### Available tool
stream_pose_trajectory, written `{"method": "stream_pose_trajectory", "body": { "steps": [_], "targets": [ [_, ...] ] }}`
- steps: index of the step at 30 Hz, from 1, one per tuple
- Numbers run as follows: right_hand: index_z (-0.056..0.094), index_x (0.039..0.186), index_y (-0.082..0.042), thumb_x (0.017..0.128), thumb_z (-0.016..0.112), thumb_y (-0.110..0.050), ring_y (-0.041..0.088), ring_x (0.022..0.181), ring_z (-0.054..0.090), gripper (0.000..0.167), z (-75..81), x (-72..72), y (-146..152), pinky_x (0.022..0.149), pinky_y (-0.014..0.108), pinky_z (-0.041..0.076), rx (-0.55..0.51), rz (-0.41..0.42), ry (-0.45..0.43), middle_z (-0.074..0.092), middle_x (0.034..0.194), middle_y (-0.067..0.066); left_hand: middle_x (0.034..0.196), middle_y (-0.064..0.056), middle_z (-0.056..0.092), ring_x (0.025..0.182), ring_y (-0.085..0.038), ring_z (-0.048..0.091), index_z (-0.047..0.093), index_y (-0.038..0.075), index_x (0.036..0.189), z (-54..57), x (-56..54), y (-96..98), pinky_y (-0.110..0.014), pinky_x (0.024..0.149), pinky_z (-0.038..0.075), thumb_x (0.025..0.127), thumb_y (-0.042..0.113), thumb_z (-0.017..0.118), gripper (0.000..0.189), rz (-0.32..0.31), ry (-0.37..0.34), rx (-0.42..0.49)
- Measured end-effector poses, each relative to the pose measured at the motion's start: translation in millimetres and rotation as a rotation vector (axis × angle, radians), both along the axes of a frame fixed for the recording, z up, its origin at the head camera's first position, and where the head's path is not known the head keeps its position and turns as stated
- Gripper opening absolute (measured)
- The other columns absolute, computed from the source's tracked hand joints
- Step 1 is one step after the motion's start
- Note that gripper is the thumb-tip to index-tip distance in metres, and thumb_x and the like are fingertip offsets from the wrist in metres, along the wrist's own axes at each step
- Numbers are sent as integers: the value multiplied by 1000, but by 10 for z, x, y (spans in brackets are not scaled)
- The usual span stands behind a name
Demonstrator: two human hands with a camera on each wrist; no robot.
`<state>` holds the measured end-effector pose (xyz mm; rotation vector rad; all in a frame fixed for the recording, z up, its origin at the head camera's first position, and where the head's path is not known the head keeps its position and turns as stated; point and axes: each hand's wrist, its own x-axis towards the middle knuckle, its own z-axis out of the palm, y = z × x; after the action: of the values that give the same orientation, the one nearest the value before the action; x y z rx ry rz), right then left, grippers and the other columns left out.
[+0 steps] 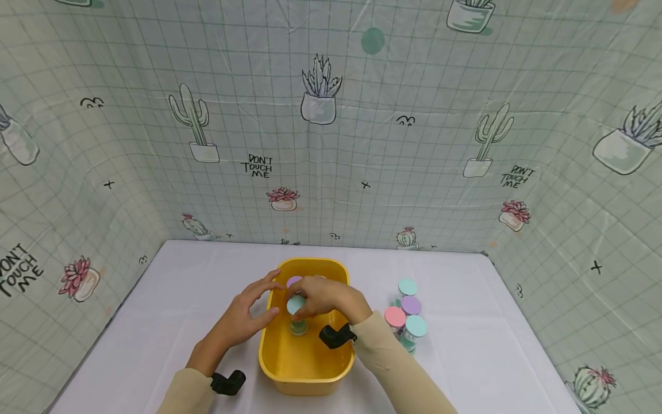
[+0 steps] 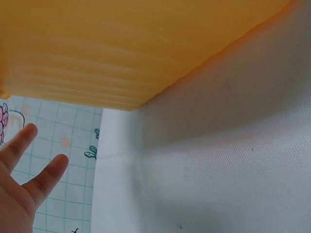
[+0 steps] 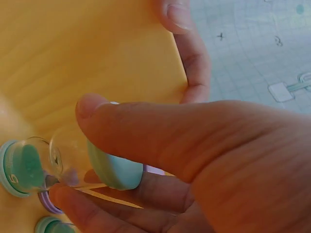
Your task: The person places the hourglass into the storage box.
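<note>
My right hand (image 1: 331, 296) reaches into a yellow plastic bin (image 1: 305, 365) and pinches the mint upper cap of an hourglass sand timer (image 1: 296, 305) between thumb and fingers. Green sand shows in the lower bulb, and a "5" marks the bottom cap in the right wrist view. That timer stands upright or nearly so; whether it touches the bin floor I cannot tell. Just behind it is a purple-capped timer (image 1: 293, 280), partly covered by the right hand. My left hand (image 1: 238, 322) is at the bin's left rim, fingers spread, holding nothing.
On the white table (image 1: 207, 270), right of the bin, stands a cluster of sand timers: a pink-capped one (image 1: 395, 317), a purple-capped one (image 1: 411, 305) and mint-capped ones (image 1: 416, 326). A patterned cloth (image 1: 362, 218) surrounds the table's back and sides.
</note>
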<state>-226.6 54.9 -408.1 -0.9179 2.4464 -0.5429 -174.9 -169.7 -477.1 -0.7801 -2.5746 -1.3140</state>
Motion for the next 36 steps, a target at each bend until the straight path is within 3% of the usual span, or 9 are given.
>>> {"method": "stream_pose_trajectory", "body": {
  "steps": [7,16,26,36],
  "targets": [
    [72,124,-21,91,80,-24,12,104,65,34,-6,-3,-6,94,25,55,-5,-37,-32,71,127,2,164,-7,41,150,-39,39,62,20,133,16,6,5,-65,112,40,95,18,69,38,2,-16,2],
    [72,122,-21,90,81,-27,11,102,65,34,-37,-7,-25,93,25,56,-22,-64,-12,71,124,-1,165,-6,40,150,-41,39,61,21,134,0,9,6,-66,111,40,96,19,69,39,14,-44,-4],
    [73,121,-20,89,82,-27,11,101,65,34,-45,-18,-22,92,25,56,-31,-74,-18,72,122,-2,164,-7,41,148,-42,41,62,21,134,-15,6,13,-66,108,44,95,15,69,40,4,-24,2],
    [68,134,-19,91,79,-28,15,105,68,45,49,29,70,91,27,57,-39,-100,-49,71,127,3,165,-7,40,147,-43,42,62,21,133,-11,13,15,-67,105,46,96,17,68,39,9,-28,-1]
  ]
}}
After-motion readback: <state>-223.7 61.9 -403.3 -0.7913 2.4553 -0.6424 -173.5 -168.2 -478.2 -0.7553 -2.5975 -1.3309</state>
